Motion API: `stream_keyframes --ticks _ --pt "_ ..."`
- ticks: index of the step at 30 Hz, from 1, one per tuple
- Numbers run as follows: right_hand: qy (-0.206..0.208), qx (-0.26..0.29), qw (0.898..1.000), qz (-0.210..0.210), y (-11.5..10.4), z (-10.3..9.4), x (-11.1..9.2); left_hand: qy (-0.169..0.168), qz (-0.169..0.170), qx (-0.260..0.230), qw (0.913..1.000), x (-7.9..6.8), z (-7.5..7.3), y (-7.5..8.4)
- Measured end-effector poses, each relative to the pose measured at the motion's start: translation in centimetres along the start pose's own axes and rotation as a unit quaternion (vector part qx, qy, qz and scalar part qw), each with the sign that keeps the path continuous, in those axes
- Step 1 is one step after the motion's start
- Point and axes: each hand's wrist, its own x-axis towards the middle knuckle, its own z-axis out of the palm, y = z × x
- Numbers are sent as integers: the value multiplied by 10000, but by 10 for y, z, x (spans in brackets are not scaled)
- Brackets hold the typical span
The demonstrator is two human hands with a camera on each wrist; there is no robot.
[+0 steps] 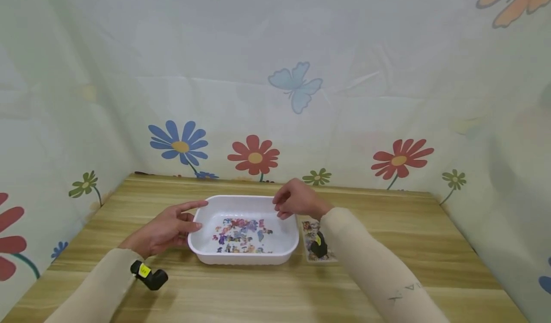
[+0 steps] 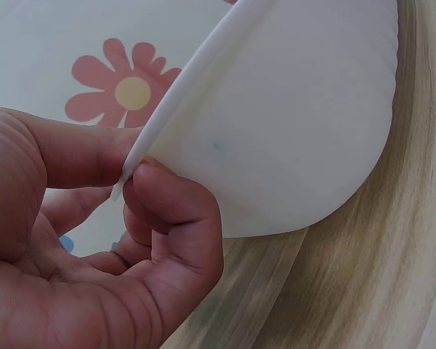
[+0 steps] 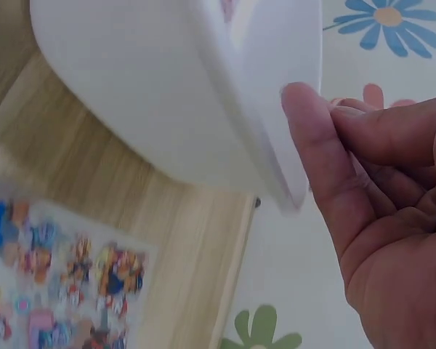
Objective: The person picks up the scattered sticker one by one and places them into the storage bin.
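A: Where is the tub, please, and what do the fingers do?

B: The white tub (image 1: 241, 259) stands on the counter (image 1: 409, 256), to the right of the fingers of the left hand (image 1: 163, 229), which pinch its rim. The fingers of the right hand (image 1: 299, 201) are just over the opposite end. Their tips are closed together, and I see nothing between them.

A: What could go wrong?

B: I think first of the small coloured pieces (image 1: 244, 224). They lie loose on the tub's floor, between the two hands. If the left fingers pull or lift the rim too quickly, the tub may tilt and the pieces may slide into a heap.

A: And on the other side?

B: There the right fingers are very near the rim. A careless knock could push the tub against the left grip.

A: Is the picture sheet (image 1: 308, 241) safe?

B: Not completely, in my opinion. It lies closer to the body than the right fingers, partly hidden by the sleeve (image 1: 366, 261). A low forearm could drag it.
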Motion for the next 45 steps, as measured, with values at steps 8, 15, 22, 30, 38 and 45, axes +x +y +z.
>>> stream_keyframes --ticks 8,15,22,30,38,45 --pt "-58 245 9997 -43 9 -19 -9 26 15 50 10000 2 -1 -2" --pt "17 328 9994 -68 21 -35 -19 33 -13 61 10000 3 -1 -2" --pt "157 243 9996 8 36 -44 -27 58 14 58 10000 2 -3 -3" --pt "393 -150 9989 204 65 -62 -34 50 47 51 10000 4 -3 -5" --pt "465 -300 9984 64 90 -74 -48 66 -8 21 10000 4 -1 -5" --pt "787 -1026 9911 315 101 -76 -52 37 34 -12 10000 4 -2 -5"
